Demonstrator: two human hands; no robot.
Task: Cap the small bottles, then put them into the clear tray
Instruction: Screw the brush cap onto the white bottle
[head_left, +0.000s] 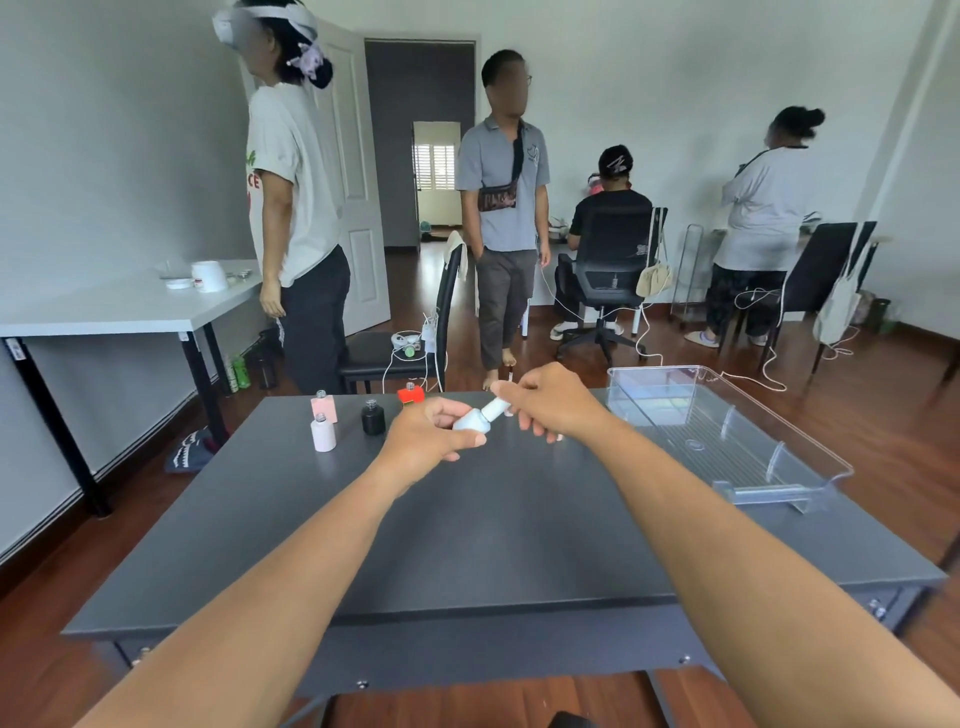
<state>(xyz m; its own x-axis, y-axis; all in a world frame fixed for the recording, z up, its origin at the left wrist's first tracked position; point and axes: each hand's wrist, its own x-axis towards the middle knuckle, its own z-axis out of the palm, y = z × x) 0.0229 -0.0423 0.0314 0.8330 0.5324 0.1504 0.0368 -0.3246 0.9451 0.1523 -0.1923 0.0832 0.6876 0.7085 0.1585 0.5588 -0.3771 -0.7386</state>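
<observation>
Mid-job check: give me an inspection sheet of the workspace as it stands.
Surface: dark grey table.
Job's things: white bottle held above the table, white cap at its neck; pale pink bottle, pink square bottle, black bottle and red bottle stand uncapped at the far left; clear tray at right holds no bottles.
Clutter: nothing seen.
Hands: left hand grips the white bottle; right hand pinches the white cap.
Cables: white cables on the floor beyond the table.
Surroundings: people, white table, office chair behind.
</observation>
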